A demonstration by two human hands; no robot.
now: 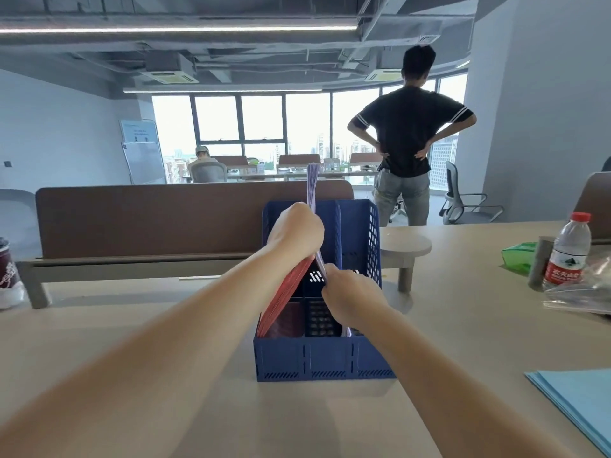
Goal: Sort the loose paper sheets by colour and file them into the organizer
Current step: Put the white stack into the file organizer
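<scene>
On the pale counter point(463, 309) stood a blue plastic organizer point(325, 358), its walls perforated and its low front facing the camera. A sheaf of purple sheets point(312, 183) rose nearly upright from it, long axis vertical, top edge poking above the back wall (which slot it stood in could not be told). The left hand point(296, 231) gripped the sheaf high up, fingers curled; the right hand point(350, 292) pinched its lower edge. Red sheets point(284, 292) leaned in the left slot. Light blue sheets point(575, 401) lay flat at the right. A clear bottle point(567, 252) bore a red label with white characters, too blurred to read.
</scene>
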